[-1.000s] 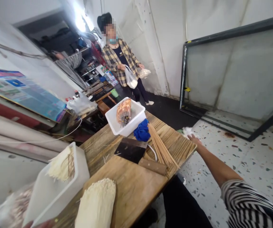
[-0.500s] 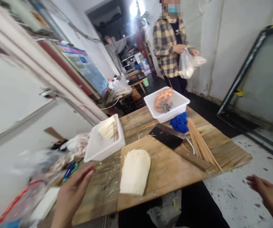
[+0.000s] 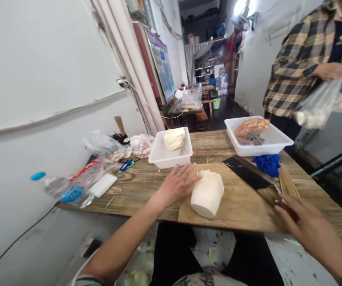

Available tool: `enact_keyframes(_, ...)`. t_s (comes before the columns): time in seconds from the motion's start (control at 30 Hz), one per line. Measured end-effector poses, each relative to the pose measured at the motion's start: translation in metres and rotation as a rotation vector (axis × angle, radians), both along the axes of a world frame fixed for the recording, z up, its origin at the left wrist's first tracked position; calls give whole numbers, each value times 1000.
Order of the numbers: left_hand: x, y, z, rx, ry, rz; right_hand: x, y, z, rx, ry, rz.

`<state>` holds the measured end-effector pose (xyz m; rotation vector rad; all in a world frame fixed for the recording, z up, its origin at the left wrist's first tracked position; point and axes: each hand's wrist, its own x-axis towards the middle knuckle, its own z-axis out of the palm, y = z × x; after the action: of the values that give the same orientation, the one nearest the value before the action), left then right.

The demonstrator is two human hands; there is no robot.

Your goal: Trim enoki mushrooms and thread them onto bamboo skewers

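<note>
A thick block of enoki mushrooms (image 3: 207, 194) lies on the wooden cutting board (image 3: 236, 216), its flat base facing me. My left hand (image 3: 178, 182) reaches to its upper left side, fingers stretched out and the tips at the mushrooms. On the right side of the board rests a dark-bladed cleaver (image 3: 246, 174). My right hand (image 3: 303, 218) is at its handle, thumb on one side and fingers on the other; motion blurs the grip somewhat. Past the cleaver are a blue cloth-like bundle (image 3: 268, 165) and thin wooden skewers (image 3: 288, 180).
A white tub (image 3: 171, 161) with enoki stands behind the board. Another white tub (image 3: 258, 150) holds a bag of orange food. Scissors (image 3: 126, 165), a white box (image 3: 103, 185) and a water bottle (image 3: 72, 194) lie left. A person in a plaid shirt (image 3: 296, 59) holds plastic bags.
My left hand has moved right to the enoki, and my right hand has come in from the right to the cleaver's handle. The view has levelled and turned; the person appears closer.
</note>
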<state>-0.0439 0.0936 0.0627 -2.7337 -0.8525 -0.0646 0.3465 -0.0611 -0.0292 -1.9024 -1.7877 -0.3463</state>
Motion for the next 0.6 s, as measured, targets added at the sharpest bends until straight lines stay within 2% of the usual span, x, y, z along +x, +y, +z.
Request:
enact_keyframes(0.1,1,7,-9,48,1,-134,-22,24,0,-33,-113,71)
enact_keyframes(0.2,3,12,-9,79,-32,-251,-32,34,-4,-44,-200,12)
enact_keyframes(0.33,17,14,0,93,-35,-377,-44,35,-8,-66,-311,-117)
enact_keyframes(0.43,29,11,10,84,-25,-426,-54,34,-7,-57,-362,-207)
enact_keyframes(0.6,38,4,20,37,21,-437,-60,33,-2,-46,-366,-218)
